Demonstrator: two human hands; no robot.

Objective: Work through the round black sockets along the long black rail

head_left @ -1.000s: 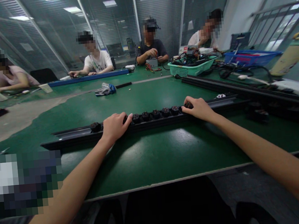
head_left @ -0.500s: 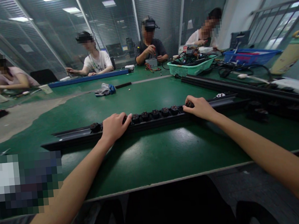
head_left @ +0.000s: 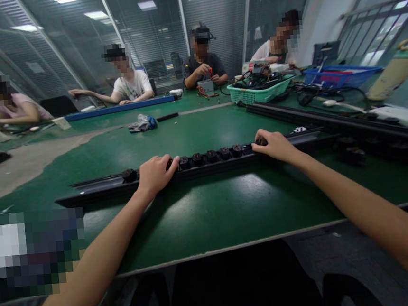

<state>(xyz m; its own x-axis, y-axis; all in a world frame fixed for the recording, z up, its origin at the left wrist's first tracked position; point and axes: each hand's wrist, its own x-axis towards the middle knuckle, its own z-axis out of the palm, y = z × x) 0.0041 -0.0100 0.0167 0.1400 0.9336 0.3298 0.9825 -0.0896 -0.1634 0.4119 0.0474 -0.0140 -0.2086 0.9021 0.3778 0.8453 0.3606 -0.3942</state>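
A long black channel rail (head_left: 97, 196) lies across the table in front of me. Several round black socket-like modules (head_left: 211, 156) sit in a row along it. My left hand (head_left: 156, 174) is closed over the row, with fingers and thumb round one module (head_left: 169, 164); part of that module is hidden. Just left of this hand another module (head_left: 129, 174) rests in the rail. Farther right, my right hand (head_left: 272, 146) pinches a round black module (head_left: 261, 141) at the rail, apart from the row.
More black rails (head_left: 293, 113) lie at the right, with loose dark parts (head_left: 354, 154) near them. Beyond stand a green basket (head_left: 263, 92) of cables and a blue tray (head_left: 343, 78). A grey-blue cloth (head_left: 143, 123) lies mid-table. Several people sit across the table.
My right hand has shifted slightly to the right with the module in its fingers. My left hand stays in place. Across the table, one person's arm has reached farther left.
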